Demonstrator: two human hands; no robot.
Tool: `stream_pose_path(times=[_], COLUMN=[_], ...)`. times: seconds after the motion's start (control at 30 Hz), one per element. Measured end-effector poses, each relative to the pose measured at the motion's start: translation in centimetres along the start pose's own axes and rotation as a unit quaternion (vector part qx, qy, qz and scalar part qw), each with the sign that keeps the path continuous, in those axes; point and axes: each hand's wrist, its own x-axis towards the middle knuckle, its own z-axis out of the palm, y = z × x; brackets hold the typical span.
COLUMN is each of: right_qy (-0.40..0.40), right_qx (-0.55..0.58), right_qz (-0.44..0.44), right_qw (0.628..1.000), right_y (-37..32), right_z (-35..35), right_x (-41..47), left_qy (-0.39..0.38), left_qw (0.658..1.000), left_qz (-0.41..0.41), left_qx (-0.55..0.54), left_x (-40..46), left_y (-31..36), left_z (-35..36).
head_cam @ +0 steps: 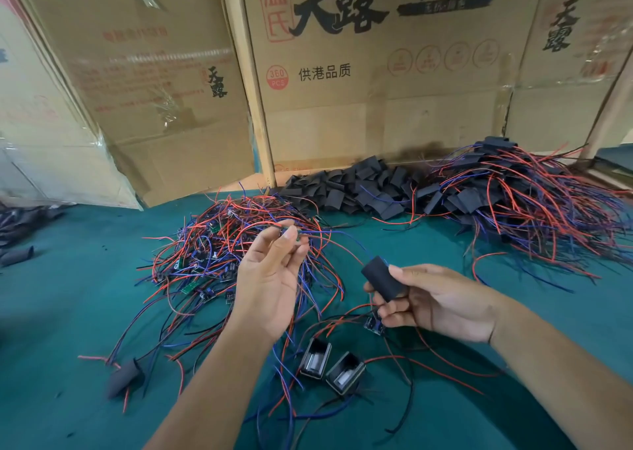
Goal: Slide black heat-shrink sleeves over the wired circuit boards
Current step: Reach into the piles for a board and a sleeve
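Presently, items as they lie:

1. Left hand (270,278): raised palm-up, fingertips pinching the gathered ends of red and blue lead wires (329,235) above the tangle.
2. Right hand (435,304): thumb and curled fingers grasping one black heat-shrink sleeve (383,280), its open mouth turned toward the pinched wires.
3. Wired circuit board (375,324): small, blue, hanging just below the right fingers; whether those fingers also touch it I cannot tell. The leads run from the pinch toward the sleeve; whether they already pass through it is hidden.
4. Unsleeved stock (212,261): heap of boards and wires, beyond and left of the left-hand pinch.
5. Loose sleeve pile (356,189): well beyond both grips.
6. Finished heap (527,196): sleeved boards with trailing wires, far right of the sleeve grip.
7. Two black open-fronted housings (330,369): on the green mat (68,312), below the sleeve grip.
8. Step in hand, as judged: threading the leads into the sleeve. The next move calls for taut wires, a rounded mouth, then drawing the sleeve along to cover the board.
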Motion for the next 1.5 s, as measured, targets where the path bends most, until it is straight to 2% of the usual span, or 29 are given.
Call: stream_pose_path(times=[0.27, 0.47, 0.57, 0.6, 0.63, 0.7, 0.73, 0.8, 0.87, 0.93, 1.0, 1.17, 1.33, 1.5], right_qy=[-0.004, -0.030, 0.038, 0.079, 0.125, 0.209, 0.236, 0.257, 0.264, 0.267, 0.268, 0.253, 0.251, 0.269], right_qx=[0.006, -0.018, -0.091, -0.164, -0.267, -0.485, -0.558, -0.627, -0.657, -0.669, -0.668, -0.687, -0.704, -0.726], right_qz=[0.008, -0.022, -0.069, -0.092, -0.116, -0.163, -0.193, -0.237, -0.262, -0.275, -0.276, -0.302, -0.311, -0.322], right_qw=[1.000, 0.999, 0.993, 0.979, 0.948, 0.833, 0.772, 0.696, 0.656, 0.636, 0.637, 0.611, 0.588, 0.545], right_y=[-0.1, 0.1, -0.1, -0.3, -0.6, -0.9, -1.0, -0.8, -0.5, -0.5, -0.6, -0.4, -0.3, 0.1], right_z=[-0.3, -0.2, 0.3, 0.6, 0.9, 1.3, 1.5, 2.0, 2.4, 2.5, 2.4, 2.6, 2.9, 3.2], right_x=[-0.2, -0.2, -0.2, -0.3, -0.3, -0.4, -0.5, -0.5, -0.4, -0.4, -0.5, -0.7, -0.7, -0.4], left_qy=[-0.018, -0.036, -0.062, -0.062, -0.057, -0.044, -0.044, -0.052, -0.058, -0.056, -0.052, -0.040, -0.033, -0.030], left_qw=[1.000, 0.999, 0.996, 0.995, 0.993, 0.988, 0.983, 0.977, 0.978, 0.981, 0.983, 0.976, 0.981, 0.984], left_qz=[-0.020, -0.010, -0.003, -0.005, -0.008, -0.010, -0.011, -0.019, -0.035, -0.059, -0.071, -0.077, -0.103, -0.123], left_qx=[0.003, -0.006, 0.061, 0.084, 0.103, 0.150, 0.176, 0.205, 0.199, 0.175, 0.160, 0.198, 0.164, 0.126], left_x=[-0.4, -0.4, -0.8, -1.0, -1.2, -1.6, -1.9, -2.5, -2.9, -2.9, -2.8, -2.8, -2.8, -3.0], left_y=[-0.1, 0.3, 0.0, -0.3, -0.5, -1.2, -1.6, -2.5, -3.2, -3.3, -3.1, -2.5, -2.4, -3.4], left_z=[0.3, 0.3, 0.7, 0.9, 1.1, 1.4, 1.5, 1.8, 2.0, 2.1, 2.1, 2.0, 2.0, 2.2])
